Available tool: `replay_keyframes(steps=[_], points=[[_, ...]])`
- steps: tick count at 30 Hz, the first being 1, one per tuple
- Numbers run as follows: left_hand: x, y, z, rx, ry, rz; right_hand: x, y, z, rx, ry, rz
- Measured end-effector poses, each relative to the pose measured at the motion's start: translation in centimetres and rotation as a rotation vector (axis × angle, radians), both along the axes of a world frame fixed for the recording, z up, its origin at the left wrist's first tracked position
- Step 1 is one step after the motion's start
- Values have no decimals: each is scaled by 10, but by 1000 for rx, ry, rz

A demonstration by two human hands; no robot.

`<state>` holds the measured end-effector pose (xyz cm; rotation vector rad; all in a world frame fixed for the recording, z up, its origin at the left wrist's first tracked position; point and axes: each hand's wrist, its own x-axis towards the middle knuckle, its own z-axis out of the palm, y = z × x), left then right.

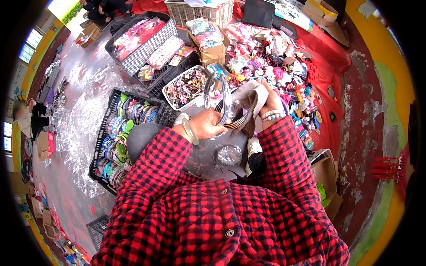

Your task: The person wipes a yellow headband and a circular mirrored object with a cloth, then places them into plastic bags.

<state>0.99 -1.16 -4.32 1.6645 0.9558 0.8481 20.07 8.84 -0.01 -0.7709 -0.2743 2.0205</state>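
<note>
My left hand (205,125) is closed around a bundle of thin dark headbands (236,123), one of which seems to be in a shiny clear wrapper (226,99). Held in my right hand (271,103) is a grey-brown cloth (254,96), which hangs down against the headbands and hides part of them. Both hands are raised in front of my body, close together. Below them, a round clear-wrapped roll or coil (229,155) lies on the floor beside my shoe (254,155).
A black crate (98,153) of bundled headbands stands to the left, near a white basket (165,92) of hair ties. Ahead and right, many hair accessories (284,66) are heaped on red cloth (330,93). Plastic film (80,146) covers floor at left; an open carton (328,177) stands right.
</note>
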Motion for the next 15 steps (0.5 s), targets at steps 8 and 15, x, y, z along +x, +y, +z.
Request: replay_keyframes(steps=[8, 15], points=[[5, 0, 14, -82, -11, 60, -26, -24, 2, -40, -27, -64], [5, 1, 20, -137, -92, 76, -26, -24, 3, 154, 35, -86]])
